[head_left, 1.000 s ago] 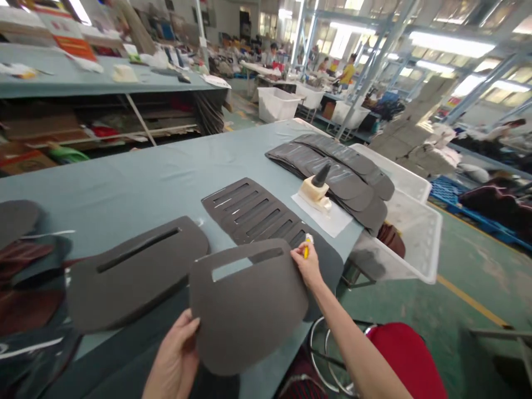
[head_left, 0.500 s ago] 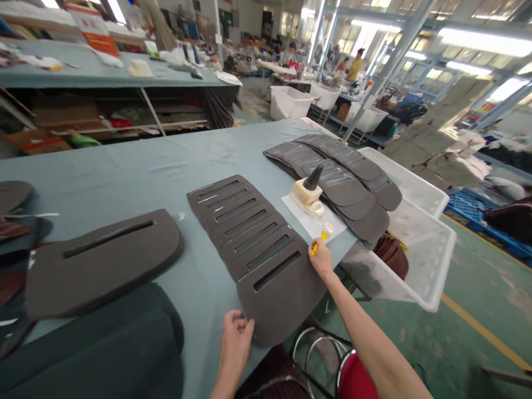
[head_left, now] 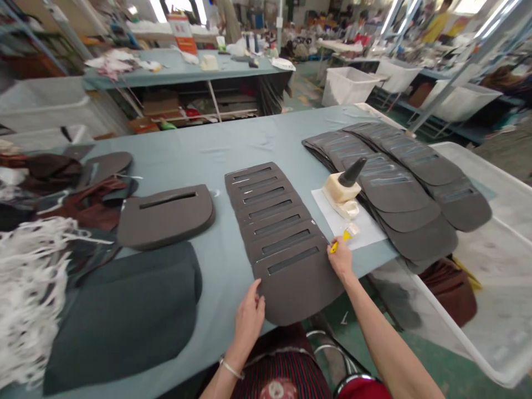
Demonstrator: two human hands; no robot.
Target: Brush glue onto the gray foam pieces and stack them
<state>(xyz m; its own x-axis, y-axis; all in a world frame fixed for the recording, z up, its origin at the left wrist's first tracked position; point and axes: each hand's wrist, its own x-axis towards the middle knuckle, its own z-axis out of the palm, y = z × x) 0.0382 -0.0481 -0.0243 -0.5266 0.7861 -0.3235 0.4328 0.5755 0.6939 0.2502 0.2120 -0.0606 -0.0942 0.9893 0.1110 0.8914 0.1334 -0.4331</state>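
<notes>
A row of overlapping dark brown panels (head_left: 299, 293), each with a long slot, lies in front of me on the table. My left hand (head_left: 250, 315) is at the left edge of the nearest panel, its fingers apart and the fingertips by the edge. In my right hand (head_left: 341, 259) is a small yellow-handled brush (head_left: 347, 235), its pale bristles over a white sheet (head_left: 369, 235). That hand rests against the right edge of the panels. On the sheet stands a cream bottle (head_left: 338, 187) with a black cone nozzle.
Stacks of slotted panels (head_left: 399, 194) lie on the right, beside a white plastic bin (head_left: 490, 310). To the left are a thick slotted pad (head_left: 166, 221), a dark green sheet (head_left: 128, 316), brown scraps (head_left: 89, 205) and white strips (head_left: 31, 293). A red stool (head_left: 361, 388) stands below.
The view has swung left, bringing the white strips into sight. My left hand has moved up along the panel edge and its fingers have loosened. My right hand keeps the brush near the panels' right edge.
</notes>
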